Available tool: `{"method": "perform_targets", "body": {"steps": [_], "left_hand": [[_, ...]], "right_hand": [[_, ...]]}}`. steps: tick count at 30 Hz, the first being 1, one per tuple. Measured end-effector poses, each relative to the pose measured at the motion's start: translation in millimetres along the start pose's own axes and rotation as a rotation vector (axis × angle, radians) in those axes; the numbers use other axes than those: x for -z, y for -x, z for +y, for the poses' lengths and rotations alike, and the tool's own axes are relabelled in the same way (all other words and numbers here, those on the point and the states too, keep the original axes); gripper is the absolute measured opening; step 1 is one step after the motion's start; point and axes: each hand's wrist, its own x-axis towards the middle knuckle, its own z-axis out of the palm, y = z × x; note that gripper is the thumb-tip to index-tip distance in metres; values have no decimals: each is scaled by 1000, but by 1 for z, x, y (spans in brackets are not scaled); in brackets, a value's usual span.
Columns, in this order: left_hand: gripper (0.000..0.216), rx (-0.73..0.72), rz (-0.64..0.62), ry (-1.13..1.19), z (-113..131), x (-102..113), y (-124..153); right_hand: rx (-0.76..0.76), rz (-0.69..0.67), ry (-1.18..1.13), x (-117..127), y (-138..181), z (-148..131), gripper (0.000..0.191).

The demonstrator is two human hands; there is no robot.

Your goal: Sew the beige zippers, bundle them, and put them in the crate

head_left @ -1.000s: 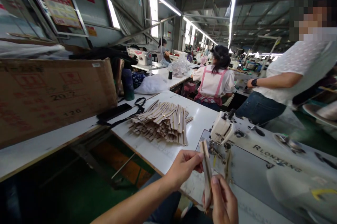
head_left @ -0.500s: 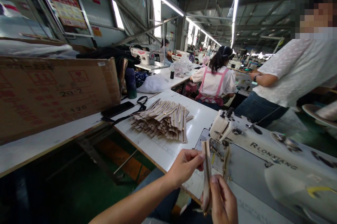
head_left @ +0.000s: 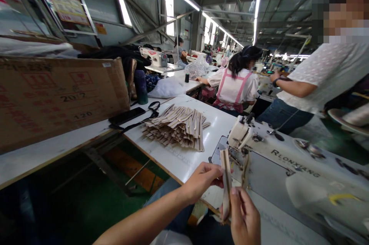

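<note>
Holding zipper (head_left: 225, 172) upright, barely shifted since second ago: left hand (head_left: 201, 181) pinching upper part, right hand (head_left: 245, 218) clenched round lower end. Zipper at 8 o'clock of sewing machine (head_left: 288, 160); pile (head_left: 178, 126) at 11 o'clock unchanged.

The sewing machine (head_left: 291, 168) reads "RLONXIANG"; the cardboard box (head_left: 57, 99) "120".
</note>
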Motion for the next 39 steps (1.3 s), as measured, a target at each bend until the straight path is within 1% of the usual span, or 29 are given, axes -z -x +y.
{"method": "perform_targets", "body": {"steps": [3,9,16,19,25,30,35,39], "left_hand": [[33,4,-30,-9,-3,-1,1],[32,-14,-58,-63,-3,-5,3],[31,14,-91,-45,-8,-6,-1],[32,7,-100,-74,-8,-8,-2],[32,16,-124,-53,-7,-12,-4],[39,31,-145,-38,-9,-10,-6],[41,48,-147,-21,-12,-7,-9],[41,52,-150,-13,-11,-5,-10]], "right_hand": [[-3,16,5,1,0,-1,36],[-19,7,22,6,-2,-2,36],[-24,3,16,11,-3,0,34],[-31,4,-3,11,-4,0,34],[-2,45,-17,11,-6,3,34],[-19,52,0,12,-8,3,37],[-42,27,49,14,-8,-2,40],[-51,2,43,15,-11,2,40]]}}
